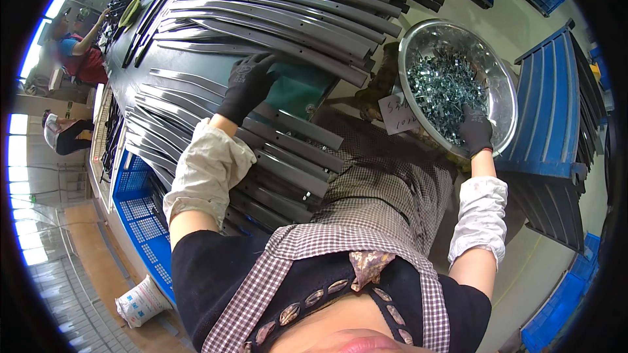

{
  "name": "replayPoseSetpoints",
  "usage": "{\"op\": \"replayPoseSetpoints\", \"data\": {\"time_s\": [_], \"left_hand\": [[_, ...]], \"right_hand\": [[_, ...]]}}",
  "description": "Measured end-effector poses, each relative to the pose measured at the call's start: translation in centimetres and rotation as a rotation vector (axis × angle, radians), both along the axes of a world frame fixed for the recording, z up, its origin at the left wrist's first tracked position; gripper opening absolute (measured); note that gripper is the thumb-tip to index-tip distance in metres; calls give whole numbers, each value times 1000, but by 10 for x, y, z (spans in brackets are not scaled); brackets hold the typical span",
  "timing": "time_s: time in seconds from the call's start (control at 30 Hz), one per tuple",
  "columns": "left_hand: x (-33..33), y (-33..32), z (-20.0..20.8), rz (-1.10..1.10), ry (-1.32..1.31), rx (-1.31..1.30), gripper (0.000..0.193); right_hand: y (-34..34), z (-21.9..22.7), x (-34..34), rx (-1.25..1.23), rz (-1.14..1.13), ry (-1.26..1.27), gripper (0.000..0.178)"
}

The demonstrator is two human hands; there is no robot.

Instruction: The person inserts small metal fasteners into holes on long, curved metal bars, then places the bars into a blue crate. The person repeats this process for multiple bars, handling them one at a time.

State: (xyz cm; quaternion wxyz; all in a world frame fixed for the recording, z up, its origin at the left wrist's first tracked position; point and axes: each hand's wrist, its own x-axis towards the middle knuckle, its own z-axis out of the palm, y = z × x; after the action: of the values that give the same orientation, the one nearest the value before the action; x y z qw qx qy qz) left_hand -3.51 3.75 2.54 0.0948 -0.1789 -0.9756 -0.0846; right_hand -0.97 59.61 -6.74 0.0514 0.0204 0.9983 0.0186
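My left hand [250, 86], in a black glove, is over the green tabletop [297, 88] between two groups of long dark metal strips. Its fingers reach out to the right, apart, and I see nothing in them. The upper strips [281, 36] lie fanned across the table; the lower strips [176, 117] run beneath my left forearm toward my lap. My right hand [476, 132], also gloved in black, is inside a large shiny metal bowl [507, 98]. It touches a heap of small metal clips [445, 85], and its fingertips are hidden among them.
A paper tag with handwriting [398, 116] is beside the bowl. Right of it stands a blue metal rack [549, 104]. Blue plastic crates [147, 222] are at the lower left and top right. Another person [82, 55] stands at the table's far left, a second person [65, 132] beyond.
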Motion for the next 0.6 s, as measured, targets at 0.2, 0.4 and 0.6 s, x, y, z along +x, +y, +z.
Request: {"op": "replayPoseSetpoints", "data": {"time_s": [0.2, 0.4, 0.6], "left_hand": [[-15, -9, -27, -7, 151, -229, 52], [-6, 8, 0, -238, 7, -118, 29], [10, 24, 0, -333, -114, 72, 32]], "right_hand": [[-1, -15, -13, 37, -18, -47, 20], [-11, 4, -1, -92, 83, 67, 20], [-20, 18, -3, -106, 6, -32, 32]]}}
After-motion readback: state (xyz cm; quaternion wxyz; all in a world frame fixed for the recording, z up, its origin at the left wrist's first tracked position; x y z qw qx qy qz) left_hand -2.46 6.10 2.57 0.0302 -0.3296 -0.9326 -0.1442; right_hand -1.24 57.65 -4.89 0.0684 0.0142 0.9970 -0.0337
